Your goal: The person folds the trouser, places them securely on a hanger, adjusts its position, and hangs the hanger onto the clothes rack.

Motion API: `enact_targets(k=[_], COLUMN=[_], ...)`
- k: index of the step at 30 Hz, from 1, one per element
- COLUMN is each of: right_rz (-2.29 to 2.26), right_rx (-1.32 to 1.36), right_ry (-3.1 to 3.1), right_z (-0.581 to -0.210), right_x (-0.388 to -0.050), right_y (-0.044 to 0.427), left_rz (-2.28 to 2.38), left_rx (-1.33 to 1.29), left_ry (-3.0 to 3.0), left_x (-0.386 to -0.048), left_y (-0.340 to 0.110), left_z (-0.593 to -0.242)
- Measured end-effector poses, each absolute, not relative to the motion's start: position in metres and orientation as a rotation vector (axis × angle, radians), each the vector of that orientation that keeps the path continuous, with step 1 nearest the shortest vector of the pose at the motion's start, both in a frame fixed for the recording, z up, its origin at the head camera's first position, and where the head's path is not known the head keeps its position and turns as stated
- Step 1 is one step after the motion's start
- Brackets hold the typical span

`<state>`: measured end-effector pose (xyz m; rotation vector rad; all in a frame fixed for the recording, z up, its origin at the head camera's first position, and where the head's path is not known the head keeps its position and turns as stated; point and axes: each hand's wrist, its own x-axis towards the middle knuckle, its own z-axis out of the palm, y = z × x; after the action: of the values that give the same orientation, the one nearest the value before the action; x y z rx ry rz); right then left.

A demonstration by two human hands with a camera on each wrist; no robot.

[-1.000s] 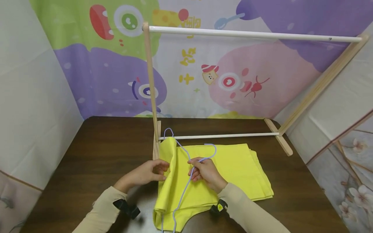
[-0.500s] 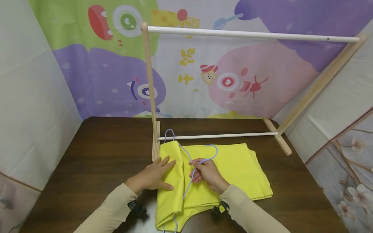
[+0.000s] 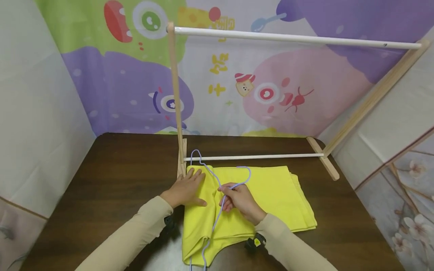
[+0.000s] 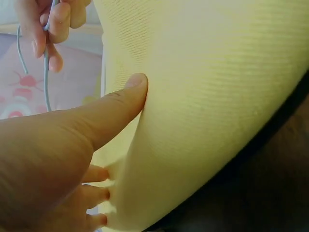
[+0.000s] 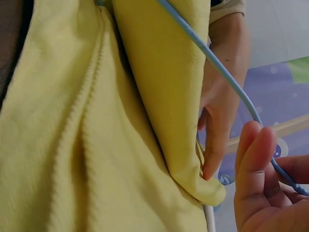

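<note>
A folded yellow garment (image 3: 271,199) lies on the dark table, its left part folded over the bottom bar of a lavender wire hanger (image 3: 217,218). My right hand (image 3: 240,199) pinches the hanger near the base of its hook, above the cloth. With fingers spread, my left hand (image 3: 186,188) presses flat on the folded-over part. In the left wrist view, the left thumb (image 4: 116,108) lies along the yellow cloth (image 4: 203,96). The right wrist view has the hanger wire (image 5: 217,65) running into the right fingers (image 5: 256,164). Cloth hides part of the hanger.
Behind the garment stands a rack with wooden posts (image 3: 176,94), a white top rail (image 3: 288,37) and a thin lower rail (image 3: 257,156). The brown table (image 3: 118,180) extends to both sides. A cartoon-printed curtain (image 3: 217,113) hangs at the back.
The left hand has come down onto the folded cloth, spread its fingers, and slid toward the far edge. The flap now lies flatter. The right hand has barely moved, still holding the hanger.
</note>
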<state>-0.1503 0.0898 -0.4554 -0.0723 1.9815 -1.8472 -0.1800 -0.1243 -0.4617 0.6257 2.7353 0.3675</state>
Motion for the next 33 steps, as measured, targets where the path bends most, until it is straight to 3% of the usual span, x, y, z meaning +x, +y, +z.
enact_targets(k=[10,21,33], right_rz=[-1.854,-1.855,-1.907], right_rx=[-0.025,-0.010,-0.013], right_ry=[1.958,1.966,1.968], right_z=[-0.459,-0.457,-0.450], right_x=[-0.142,-0.138,-0.127], right_y=[0.093,0.094,0.080], left_rz=[0.390,0.517,0.274], left_rx=[0.824,0.859,0.823], left_ry=[2.618,2.470,2.691], left_x=[-0.151,-0.133,-0.120], left_y=[-0.129,-0.135,-0.112], left_z=[-0.469,-0.464,-0.468])
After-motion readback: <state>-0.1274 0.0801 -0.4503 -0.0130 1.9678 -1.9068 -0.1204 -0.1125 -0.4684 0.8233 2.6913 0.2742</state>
